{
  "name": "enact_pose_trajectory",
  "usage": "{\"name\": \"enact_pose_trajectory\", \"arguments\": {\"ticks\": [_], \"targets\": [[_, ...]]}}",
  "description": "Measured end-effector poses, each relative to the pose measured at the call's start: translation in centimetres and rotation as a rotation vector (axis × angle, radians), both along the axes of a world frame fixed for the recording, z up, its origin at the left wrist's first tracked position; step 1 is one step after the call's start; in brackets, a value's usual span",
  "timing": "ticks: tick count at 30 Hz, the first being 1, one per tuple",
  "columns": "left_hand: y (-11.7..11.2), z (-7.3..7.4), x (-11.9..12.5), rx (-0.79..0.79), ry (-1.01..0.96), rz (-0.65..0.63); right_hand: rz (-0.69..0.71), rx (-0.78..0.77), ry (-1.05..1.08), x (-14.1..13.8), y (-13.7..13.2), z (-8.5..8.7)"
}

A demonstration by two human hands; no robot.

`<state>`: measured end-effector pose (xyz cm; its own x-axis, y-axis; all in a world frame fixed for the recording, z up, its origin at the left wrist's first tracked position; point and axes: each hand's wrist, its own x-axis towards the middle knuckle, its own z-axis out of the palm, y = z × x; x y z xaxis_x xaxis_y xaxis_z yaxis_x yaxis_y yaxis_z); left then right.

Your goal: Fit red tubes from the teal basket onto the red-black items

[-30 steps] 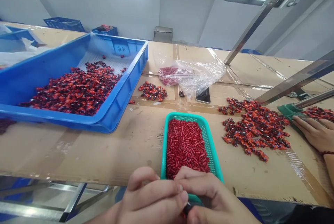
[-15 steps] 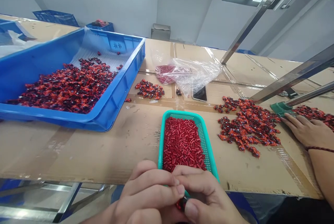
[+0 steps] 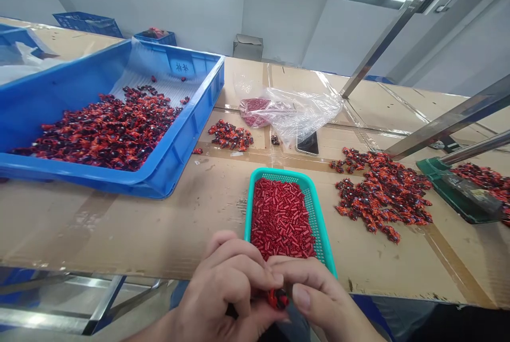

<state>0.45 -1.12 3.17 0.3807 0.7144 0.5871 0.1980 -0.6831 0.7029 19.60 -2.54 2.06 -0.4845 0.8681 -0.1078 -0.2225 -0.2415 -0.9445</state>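
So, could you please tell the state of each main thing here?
Left hand: pinching a piece
Right hand: slightly open
Basket: upright, well filled with red tubes
Tray: upright, partly filled
Phone: flat, screen dark
Bag: crumpled, partly over phone
Right pile: loose, spread out

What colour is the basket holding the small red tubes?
The basket is turquoise green, best seen in the head view.

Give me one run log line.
left hand: pinching red-and-black piece; right hand: close beside it; ahead: green basket holding red tubes
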Motion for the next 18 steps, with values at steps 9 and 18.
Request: {"name": "enact_pose_trajectory", "arguments": {"ticks": [9, 18], "targets": [[-0.3, -1.4, 1.1, 0.028, -0.195, 0.077, -0.063, 0.247, -0.114, -0.9, 0.2, -0.3], [-0.7, -1.6, 1.5, 0.016, -0.235, 0.087, 0.022, 0.268, -0.149, -0.2, 0.7, -1.1]]}}
